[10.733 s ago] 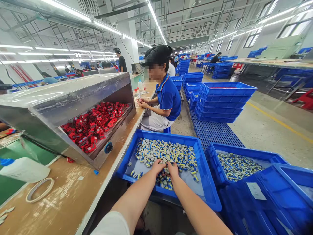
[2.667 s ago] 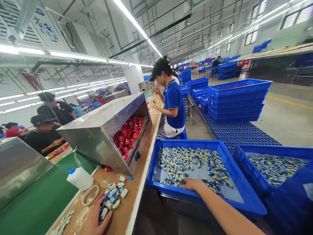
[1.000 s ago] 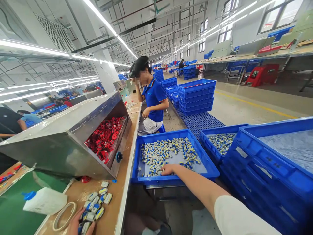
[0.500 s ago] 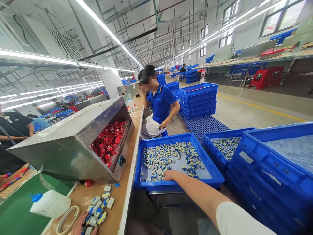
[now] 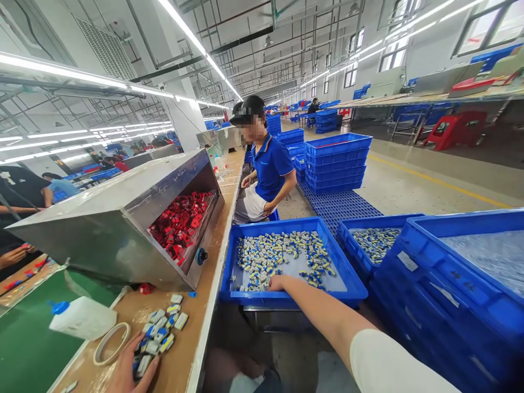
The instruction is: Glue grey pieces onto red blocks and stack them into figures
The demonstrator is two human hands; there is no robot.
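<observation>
Blue plastic tray (image 5: 295, 298), one, centre of my remote view: set just beside the bench (image 5: 180, 363), lined with a pale sheet, holding many small grey, blue and yellow blocks (image 5: 262, 256), heaped mostly toward its left and far sides with a bare patch near the middle. Right hand (image 5: 278, 282), one: reaching over the tray's near rim, fingertips down at the edge of the blocks; I cannot tell whether it pinches one. Left hand (image 5: 127, 371), one: on the bench, thumb and fingers spread around the near end of a loose pile (image 5: 158, 330) of like blocks. Tape ring (image 5: 97, 352), cream, lying just beside that hand. White bottle (image 5: 84, 319), blue-capped, tilted, behind the ring. Metal box (image 5: 135, 234), on the bench beyond the pile, black dial (image 5: 201, 256) on its front, red pieces (image 5: 180, 221) massed inside. To the right I list a second blue tray (image 5: 403, 219) of similar blocks and, nearer, stacked blue crates (image 5: 434, 305). Beyond the first tray: a co-worker (image 5: 270, 164) in a blue shirt, seated at the bench.
</observation>
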